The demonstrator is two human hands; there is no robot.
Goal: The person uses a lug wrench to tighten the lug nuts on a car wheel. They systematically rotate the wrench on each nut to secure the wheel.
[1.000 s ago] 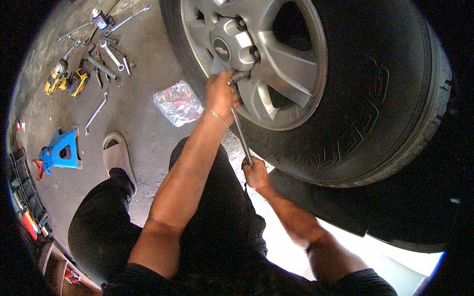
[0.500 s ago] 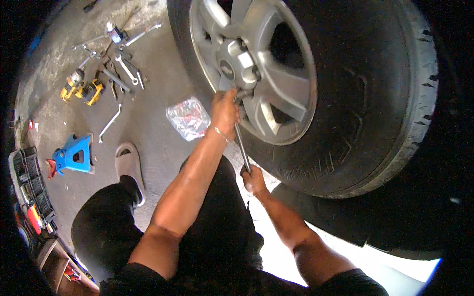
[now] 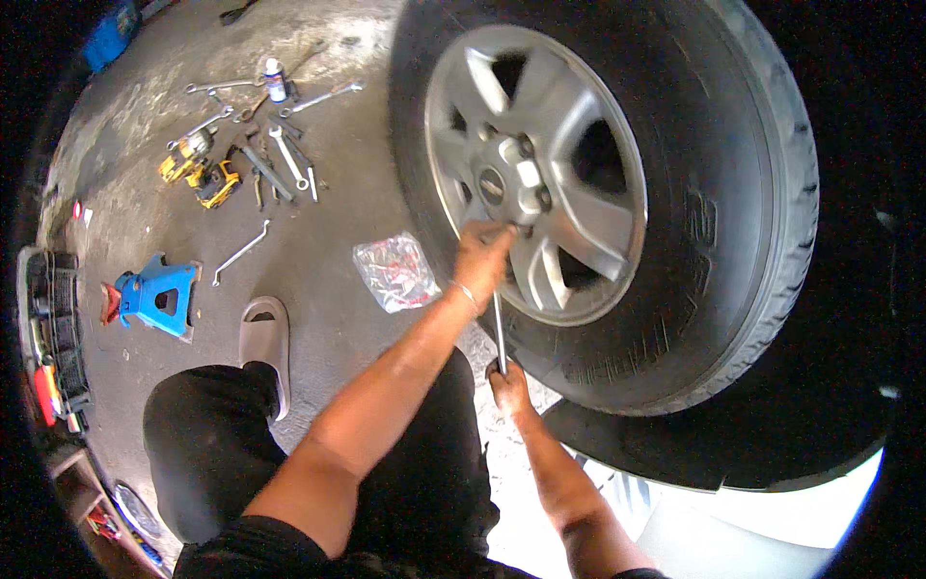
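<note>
My left hand (image 3: 482,259) is closed around the upper end of a long metal lug wrench (image 3: 500,333), just below the wheel's hub. My right hand (image 3: 509,388) is wrapped round the lower end of its bar. The wrench's head meets the lower lug nuts, but my left hand covers the exact contact. The silver spoked wheel (image 3: 588,217) has a center cap (image 3: 493,185) and lug nuts around it. Its black tire (image 3: 704,280) stands upright to the right of my hands. A crumpled clear plastic bag (image 3: 396,272) lies on the floor left of the left hand.
On the floor at left are a yellow cordless impact tool (image 3: 198,174), a combination wrench (image 3: 287,157), several other wrenches and a small bottle (image 3: 275,81). A blue jack stand (image 3: 164,294) stands nearer. Tool trays (image 3: 58,328) line the left edge. My sandaled foot (image 3: 265,338) is beside the bag.
The view has shifted, so the wheel and floor tools appear farther right and mostly lower. Both hands keep hold of the lug wrench, whose bar now looks more upright.
</note>
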